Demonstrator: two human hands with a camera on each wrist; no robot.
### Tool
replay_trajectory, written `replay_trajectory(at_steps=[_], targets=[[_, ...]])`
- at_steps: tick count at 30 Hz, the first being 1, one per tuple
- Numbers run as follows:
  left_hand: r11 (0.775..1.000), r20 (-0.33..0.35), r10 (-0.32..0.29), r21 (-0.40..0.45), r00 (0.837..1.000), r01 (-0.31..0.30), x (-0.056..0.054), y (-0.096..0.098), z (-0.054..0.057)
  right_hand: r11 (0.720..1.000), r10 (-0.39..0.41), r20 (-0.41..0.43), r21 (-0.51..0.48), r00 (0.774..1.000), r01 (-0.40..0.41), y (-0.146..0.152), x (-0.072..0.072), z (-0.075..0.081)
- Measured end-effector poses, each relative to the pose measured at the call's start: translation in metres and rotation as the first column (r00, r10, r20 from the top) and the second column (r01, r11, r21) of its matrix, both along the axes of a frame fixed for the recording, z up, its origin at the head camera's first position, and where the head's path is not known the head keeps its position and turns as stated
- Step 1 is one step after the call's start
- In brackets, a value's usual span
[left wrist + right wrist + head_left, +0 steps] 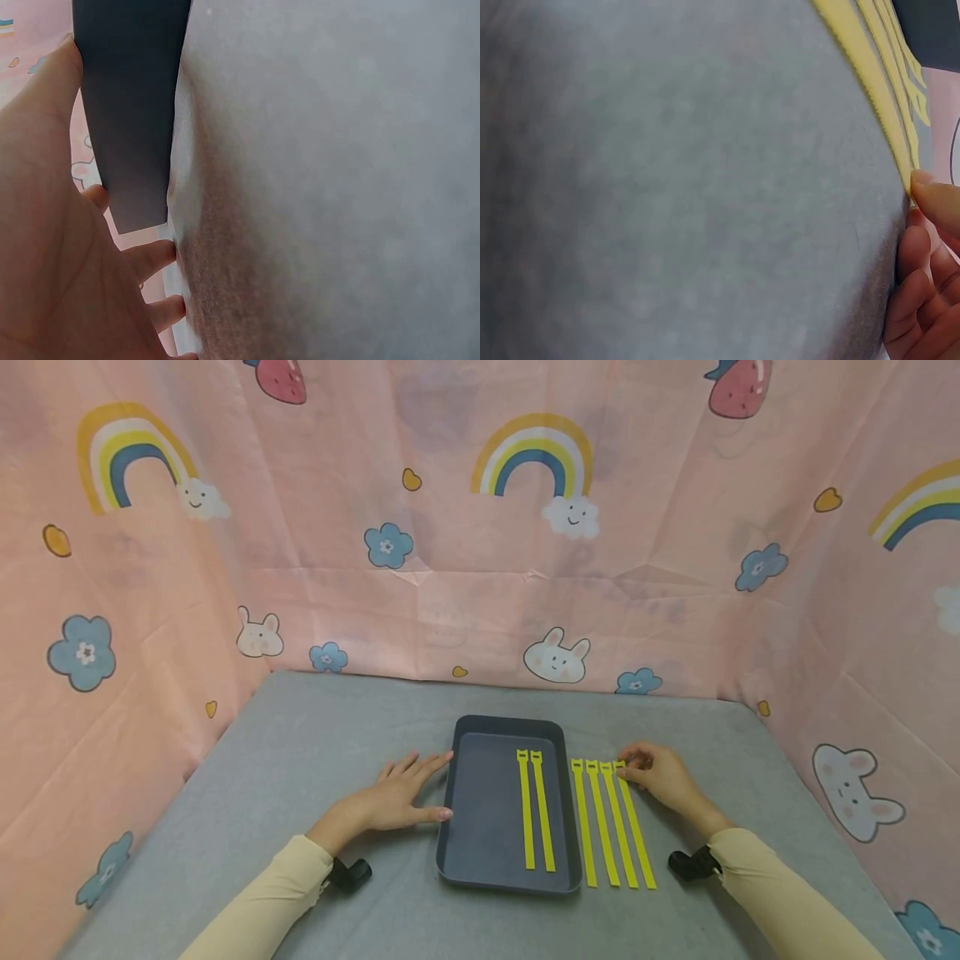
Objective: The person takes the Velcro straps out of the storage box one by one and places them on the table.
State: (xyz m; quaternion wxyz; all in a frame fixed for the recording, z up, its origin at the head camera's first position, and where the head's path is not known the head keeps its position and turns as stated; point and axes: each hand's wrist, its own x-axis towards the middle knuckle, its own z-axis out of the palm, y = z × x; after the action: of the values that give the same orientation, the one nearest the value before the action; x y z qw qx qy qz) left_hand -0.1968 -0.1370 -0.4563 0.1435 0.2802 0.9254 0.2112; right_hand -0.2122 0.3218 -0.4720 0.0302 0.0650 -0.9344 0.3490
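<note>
A dark grey rectangular tray point(483, 810) lies on the table, with two yellow cable-tie straps point(527, 818) side by side in its right half. My left hand point(393, 797) rests with spread fingers against the tray's left side; in the left wrist view its thumb touches the tray wall point(131, 112). Several more yellow straps lie in a row just right of the tray, slotted heads at the far end. My right hand point(663, 777) pinches the head end of the rightmost yellow strap point(637, 835) between thumb and finger, its tail still along the table.
A grey cloth point(360, 718) covers the table. Pink printed curtains point(450, 602) hang at the back and both sides. Black wrist cameras point(351, 875) are strapped over cream sleeves.
</note>
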Motion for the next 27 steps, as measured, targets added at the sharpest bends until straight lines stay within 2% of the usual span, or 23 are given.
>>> replay_trajectory(at_steps=[6,14,17,22,27], targets=[[1.0,-0.005,-0.006,-0.006,1.0,0.006,0.0,0.0,0.0,1.0,-0.007,0.017,0.007,1.0,0.007,0.0,0.0,0.0],[1.0,-0.009,-0.002,-0.007,1.0,0.002,0.001,0.0,0.0,1.0,-0.001,-0.008,-0.017,1.0,0.001,0.003,-0.002,0.003],[1.0,-0.011,-0.001,-0.007,1.0,0.001,0.001,-0.001,0.0,1.0,-0.014,-0.019,-0.011,1.0,0.014,0.002,-0.003,0.014],[1.0,-0.011,0.002,-0.008,1.0,-0.002,0.001,-0.001,-0.001,0.999,-0.03,-0.065,0.022,0.997,0.031,-0.003,-0.006,0.044],[1.0,-0.009,0.003,-0.007,1.0,-0.003,0.001,0.0,0.0,0.999,-0.048,-0.102,0.001,0.994,0.048,-0.012,-0.008,0.069]])
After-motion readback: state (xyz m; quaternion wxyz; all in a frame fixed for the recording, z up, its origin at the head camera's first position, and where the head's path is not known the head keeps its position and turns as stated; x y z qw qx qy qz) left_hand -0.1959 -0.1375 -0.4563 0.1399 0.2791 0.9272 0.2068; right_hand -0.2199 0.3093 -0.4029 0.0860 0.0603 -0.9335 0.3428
